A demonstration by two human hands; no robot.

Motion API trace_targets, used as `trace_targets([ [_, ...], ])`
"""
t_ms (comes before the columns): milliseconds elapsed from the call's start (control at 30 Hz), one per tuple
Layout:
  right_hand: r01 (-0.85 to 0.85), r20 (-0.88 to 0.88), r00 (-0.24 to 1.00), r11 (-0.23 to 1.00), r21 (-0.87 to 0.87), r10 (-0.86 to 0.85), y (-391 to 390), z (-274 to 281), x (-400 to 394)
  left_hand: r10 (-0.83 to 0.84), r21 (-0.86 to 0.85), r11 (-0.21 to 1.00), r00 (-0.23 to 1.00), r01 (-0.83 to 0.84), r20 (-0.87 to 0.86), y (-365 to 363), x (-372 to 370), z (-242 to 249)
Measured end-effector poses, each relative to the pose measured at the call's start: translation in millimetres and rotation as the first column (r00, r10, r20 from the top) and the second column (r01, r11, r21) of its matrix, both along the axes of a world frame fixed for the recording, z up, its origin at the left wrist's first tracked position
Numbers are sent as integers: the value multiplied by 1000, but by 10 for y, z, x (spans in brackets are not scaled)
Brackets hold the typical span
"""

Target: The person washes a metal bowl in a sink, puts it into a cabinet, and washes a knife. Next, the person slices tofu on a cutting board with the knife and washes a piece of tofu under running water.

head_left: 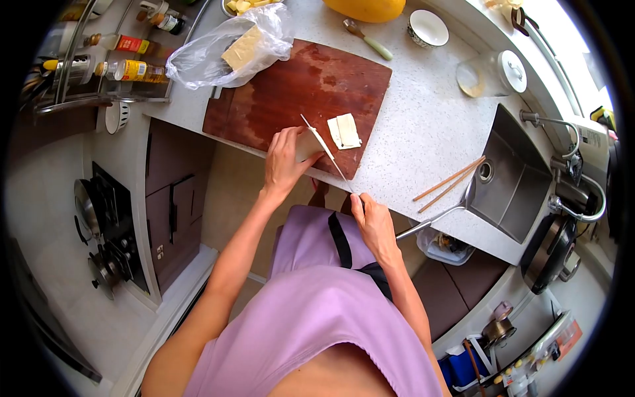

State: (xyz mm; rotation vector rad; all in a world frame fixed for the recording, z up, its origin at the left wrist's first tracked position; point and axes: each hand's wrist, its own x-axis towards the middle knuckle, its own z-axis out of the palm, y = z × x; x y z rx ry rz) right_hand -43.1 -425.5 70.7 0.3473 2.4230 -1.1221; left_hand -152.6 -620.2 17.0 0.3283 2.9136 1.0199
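On the wooden cutting board (264, 119), my left hand (286, 162) has its fingers closed around a pale tofu block (307, 143). My right hand (375, 226) grips a knife (341, 173) by its handle, near the board's front edge. The blade, seen nearly edge-on, runs along the right face of the block. Just right of the blade lie thin cut tofu slices (344, 131), stacked a little unevenly. A clear plastic bag (268, 36) at the board's upper left holds another tofu piece (242, 49).
Along the counter's back are a peeler with a green handle (377, 47), a small bowl (428, 29) and a glass jar (471, 78). Chopsticks (450, 182) lie beside the steel sink (516, 188). Bottles (135, 71) fill the left rack.
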Motion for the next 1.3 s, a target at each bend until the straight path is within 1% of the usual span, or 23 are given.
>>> trace_targets([
  [100,6,-6,1000,1000,-1,-6,-15,11,-20,10,-19,1000,1000,-10,-9,0,-10,-7],
  [167,-12,38,999,1000,21,11,-17,42,-48,16,-25,1000,1000,-16,-10,2,-7,-10],
  [400,-35,69,997,999,8,35,-75,-15,-205,51,-36,998,999,-51,6,11,3,-40],
  [500,-41,58,997,999,-13,42,-118,-231,-239,49,-48,998,999,-48,17,-1,2,-81],
  [567,-25,-19,999,1000,12,25,-139,-310,-221,40,-63,997,999,-39,19,2,3,-66],
  [600,-13,-20,1000,1000,10,13,-119,-358,-197,4,-86,996,1000,-5,-9,12,8,-35],
  [667,191,45,982,958,-215,-186,-6,-487,-188,-46,-110,993,998,40,-50,37,-24,-1],
  [700,258,113,966,910,-323,-233,59,-552,-178,-63,-137,989,998,59,-26,33,-27,8],
  [733,260,106,965,908,-329,-238,87,-548,-167,-78,-166,983,997,76,-5,25,-45,17],
  [767,314,153,949,874,-371,-276,98,-539,-134,-82,-172,982,997,79,-10,12,-70,28],
  [800,368,205,929,835,-409,-309,95,-532,-94,-56,-164,985,998,62,40,-2,-89,33],
  [833,386,221,922,813,-436,-319,94,-456,-92,-33,-157,986,995,47,91,-21,-113,32],
  [867,395,224,918,807,-439,-328,94,-393,-86,-43,-162,985,995,57,93,-72,-143,-10],
  [900,390,216,920,809,-441,-326,98,-338,-82,52,238,960,927,-149,372,-146,-177,-81],
  [933,381,204,924,811,-444,-322,99,-300,-88,15,513,741,776,-432,631,-174,-223,-42],
  [967,382,202,924,807,-450,-324,95,-267,-89,-109,644,584,738,-495,666,-218,-219,17],
  [1000,397,216,918,793,-463,-334,86,-235,-79,-105,642,588,740,-492,664,-229,-211,68],
  [1067,408,227,913,776,-481,-339,54,-240,-50,-291,755,279,697,-593,655,-216,-199,166],
  [1133,382,145,921,774,-505,-361,21,-274,-17,-304,763,266,700,-590,647,-206,-167,203],
  [1167,380,144,922,773,-507,-359,26,-259,-15,-308,766,269,702,-584,642,-182,-149,237],
  [1233,377,194,926,815,-439,-323,48,-206,-17,-307,777,271,714,-569,630,-158,-111,242],
  [1300,365,183,931,822,-437,-316,49,-209,1,-303,790,276,731,-547,612,-146,-70,231],
])
